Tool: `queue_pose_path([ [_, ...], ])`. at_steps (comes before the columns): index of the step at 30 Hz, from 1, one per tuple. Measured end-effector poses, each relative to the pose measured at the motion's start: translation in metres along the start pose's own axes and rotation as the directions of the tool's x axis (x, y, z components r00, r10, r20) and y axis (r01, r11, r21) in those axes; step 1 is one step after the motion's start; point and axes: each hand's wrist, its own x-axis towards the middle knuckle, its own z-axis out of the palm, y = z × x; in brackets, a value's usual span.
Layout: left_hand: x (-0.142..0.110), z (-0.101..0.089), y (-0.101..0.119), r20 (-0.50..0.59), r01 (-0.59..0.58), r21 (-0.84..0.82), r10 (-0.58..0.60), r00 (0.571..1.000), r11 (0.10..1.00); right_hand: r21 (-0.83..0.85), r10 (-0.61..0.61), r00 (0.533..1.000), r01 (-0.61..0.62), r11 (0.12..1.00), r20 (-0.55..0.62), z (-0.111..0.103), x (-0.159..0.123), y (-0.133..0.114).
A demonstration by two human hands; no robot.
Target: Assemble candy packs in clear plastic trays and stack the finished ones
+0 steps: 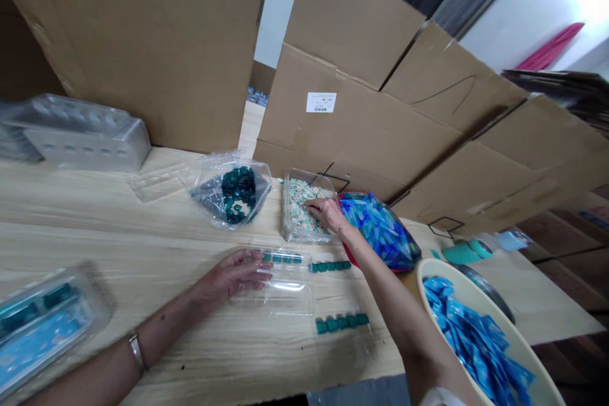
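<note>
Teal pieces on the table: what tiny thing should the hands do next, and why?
Probably the right hand should pick up one piece from the clear tray of pale and teal pieces, because its fingers are touching them. The left hand can stay on the clear plastic tray, keeping it steady beside its row of teal pieces.

Barcode label (321, 102) on cardboard carton (371, 139); print unreadably small.

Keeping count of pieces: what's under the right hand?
Pale pieces with teal marks in a clear plastic tray; whatever lies directly beneath the right hand is covered.
</note>
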Motion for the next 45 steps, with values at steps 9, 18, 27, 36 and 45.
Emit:
queue_pose_path([
  [9,0.000,0.001,0.001,0.001,0.000,-0.002,0.000,1.000,1.000,-0.065,-0.009,0.999,0.011,0.998,0.037,-0.001,-0.001,-0.001],
  [18,-0.002,0.003,0.001,-0.006,-0.003,0.012,0.003,1.000,1.000,-0.015,-0.062,0.995,0.064,0.998,0.072,-0.004,0.000,0.000],
  [27,-0.002,0.002,0.002,-0.012,-0.009,0.004,0.009,1.000,1.000,-0.030,-0.027,0.997,0.029,0.999,0.076,-0.004,0.005,-0.012],
  [36,0.001,-0.001,-0.002,0.011,-0.007,-0.010,0.007,1.000,1.000,-0.043,-0.131,0.983,0.138,0.990,0.132,-0.004,0.005,-0.006],
  [45,0.000,0.000,0.000,0.009,-0.006,0.006,0.005,1.000,1.000,0.086,0.089,0.996,-0.089,0.992,0.001,-0.002,0.001,-0.003],
])
